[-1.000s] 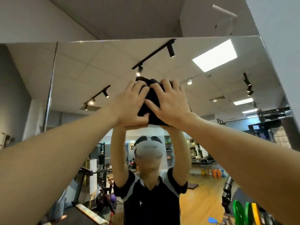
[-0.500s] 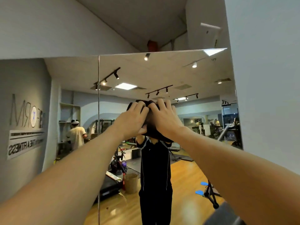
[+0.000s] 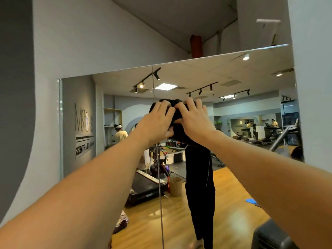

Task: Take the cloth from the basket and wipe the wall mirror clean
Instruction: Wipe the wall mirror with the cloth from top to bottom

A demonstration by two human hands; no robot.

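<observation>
Hands lower than before, both palms pressing bunched black cloth (image 3: 177, 114) on glossy mirror (image 3: 233, 78)

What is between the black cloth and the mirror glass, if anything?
Nothing visible. Both the left hand and the right hand press the black cloth straight against the wall mirror, close to the vertical seam between panels. The contact face itself is hidden behind the hands.
</observation>
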